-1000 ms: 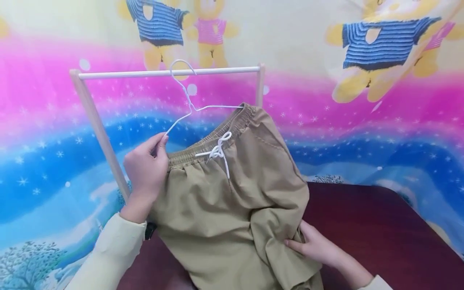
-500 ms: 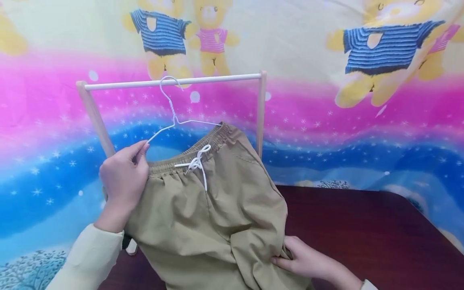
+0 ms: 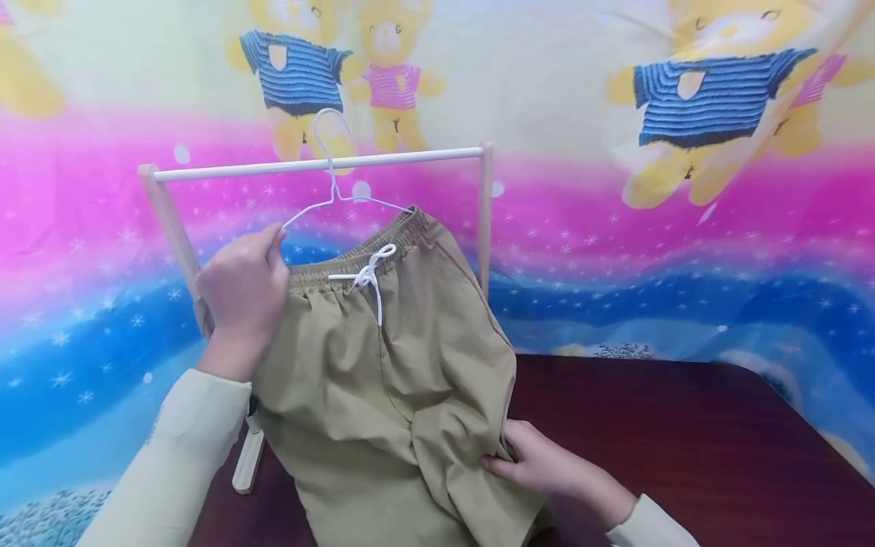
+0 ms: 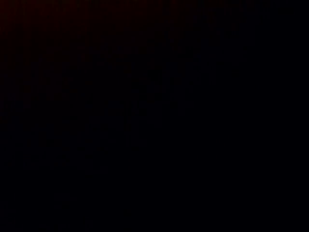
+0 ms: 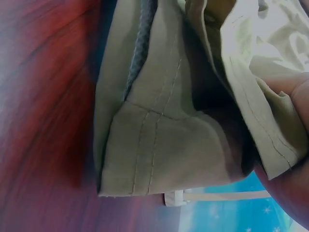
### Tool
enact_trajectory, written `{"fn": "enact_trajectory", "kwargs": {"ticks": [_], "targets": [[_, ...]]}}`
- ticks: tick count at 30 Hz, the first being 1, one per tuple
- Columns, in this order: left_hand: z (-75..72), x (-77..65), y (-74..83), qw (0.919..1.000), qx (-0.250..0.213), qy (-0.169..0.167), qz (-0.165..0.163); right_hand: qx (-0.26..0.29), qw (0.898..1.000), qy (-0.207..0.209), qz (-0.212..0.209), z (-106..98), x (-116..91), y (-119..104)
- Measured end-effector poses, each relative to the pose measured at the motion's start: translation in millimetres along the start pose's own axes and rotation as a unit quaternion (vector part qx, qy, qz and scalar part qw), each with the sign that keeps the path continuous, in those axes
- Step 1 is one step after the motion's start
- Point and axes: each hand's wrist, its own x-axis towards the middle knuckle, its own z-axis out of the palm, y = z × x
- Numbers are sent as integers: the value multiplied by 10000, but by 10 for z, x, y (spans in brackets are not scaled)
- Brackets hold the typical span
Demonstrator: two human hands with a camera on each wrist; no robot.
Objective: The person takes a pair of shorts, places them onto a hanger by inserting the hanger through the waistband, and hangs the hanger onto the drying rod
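Observation:
A white wire clothes hanger (image 3: 333, 196) carries khaki shorts (image 3: 369, 357) by the elastic waistband, tied at the front with a white drawstring (image 3: 369, 275). My left hand (image 3: 242, 296) pinches the hanger's left end beside the waistband. Its hook rises above the rack's white rail (image 3: 417, 156); whether it passes in front or behind at the tip I cannot tell. Lower down, my right hand (image 3: 540, 460) grips the shorts at the side of a leg, thumb in front. In the right wrist view, that leg's stitched hem (image 5: 149, 154) hangs folded. The left wrist view is almost black.
The rack has wooden posts (image 3: 484, 220) and a foot (image 3: 247, 460) on a dark red-brown table (image 3: 656, 425). Behind it hangs a colourful curtain (image 3: 588, 251) printed with bears and snowflakes.
The hanger and shorts first shifted left, then rose, so the hook now stands higher over the rail. My left hand rose with them; my right hand moved left, holding the cloth throughout.

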Motion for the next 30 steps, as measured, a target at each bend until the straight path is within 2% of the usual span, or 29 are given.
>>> {"fn": "enact_trajectory", "kwargs": {"ticks": [7,12,18,25,28,30], "targets": [[23,201,42,9999,25,8,153,349,9987,105,358,31,69,-8],[19,192,65,9997,103,-56,234,550,9972,-53,498,36,71,15],[41,70,31,9989,154,-226,379,387,9986,-135,347,73,75,33],[156,-158,-56,9978,48,-414,509,239,9987,-223,387,69,88,46],[196,-239,-19,9979,-10,-386,525,112,9985,-147,523,61,86,70],[211,-327,77,9973,-65,-278,678,97,9974,-40,714,55,70,89]]}}
